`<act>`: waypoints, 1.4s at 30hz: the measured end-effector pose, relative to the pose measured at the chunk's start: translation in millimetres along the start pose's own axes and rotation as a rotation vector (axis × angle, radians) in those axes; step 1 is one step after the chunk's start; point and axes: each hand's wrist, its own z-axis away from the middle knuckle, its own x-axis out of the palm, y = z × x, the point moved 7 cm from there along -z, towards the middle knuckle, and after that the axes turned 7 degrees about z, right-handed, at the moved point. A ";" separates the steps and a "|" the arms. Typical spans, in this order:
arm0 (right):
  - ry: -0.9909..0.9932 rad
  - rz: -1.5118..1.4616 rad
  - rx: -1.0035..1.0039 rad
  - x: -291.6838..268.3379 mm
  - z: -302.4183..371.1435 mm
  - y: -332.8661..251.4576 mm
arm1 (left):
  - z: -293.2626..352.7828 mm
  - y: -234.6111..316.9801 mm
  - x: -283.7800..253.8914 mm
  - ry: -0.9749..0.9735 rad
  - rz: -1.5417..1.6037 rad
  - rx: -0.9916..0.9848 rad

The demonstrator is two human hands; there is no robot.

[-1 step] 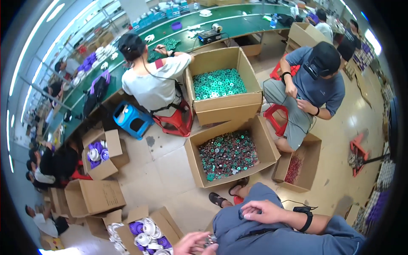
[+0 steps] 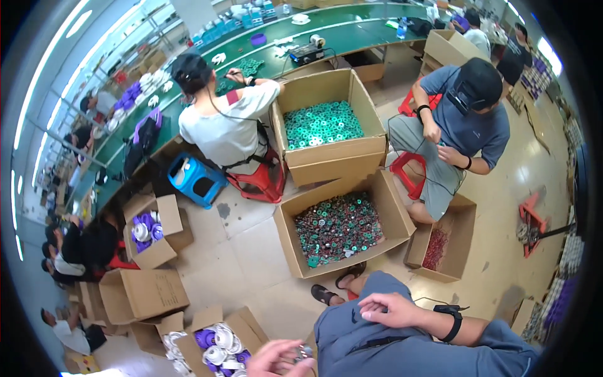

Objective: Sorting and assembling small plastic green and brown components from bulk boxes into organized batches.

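At the lower edge, my left hand [image 2: 275,360] is closed around a small silvery part [image 2: 304,353]; its exact kind is too small to make out. My right hand [image 2: 388,310] rests on my grey-clad thigh with the fingers loosely bent and apart, and nothing shows in it. Past my knees stands a cardboard box [image 2: 392,221] with a heap of small parts [image 2: 339,226], green discs with dark and reddish bits among them. Behind it, a taller carton [image 2: 333,157] contains many green ring-shaped pieces [image 2: 323,124].
A co-worker on a red stool [image 2: 408,173] handles something small at the right, near a box of red pieces [image 2: 435,250]. Another sits at the green bench [image 2: 348,41]. A blue stool [image 2: 198,180] and cartons of purple and white parts [image 2: 223,345] are at the left.
My left hand has shifted slightly left with the silvery part and turned a little. My right hand stays on my thigh.
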 end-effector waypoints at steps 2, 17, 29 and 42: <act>0.093 -0.032 0.009 -14.5 -7.2 18.9 | -24.1 39.0 -1.3 -0.014 -0.096 0.038; 0.419 -0.161 0.206 -49.7 -53.8 82.0 | -389.4 200.5 136.7 -0.203 -0.639 0.320; 0.793 -0.417 0.491 40.5 -139.2 87.4 | -760.3 19.3 207.7 -0.209 -1.048 0.255; 0.942 -1.041 0.876 126.1 -244.1 1.0 | -854.7 -136.4 288.1 -0.670 -1.168 0.351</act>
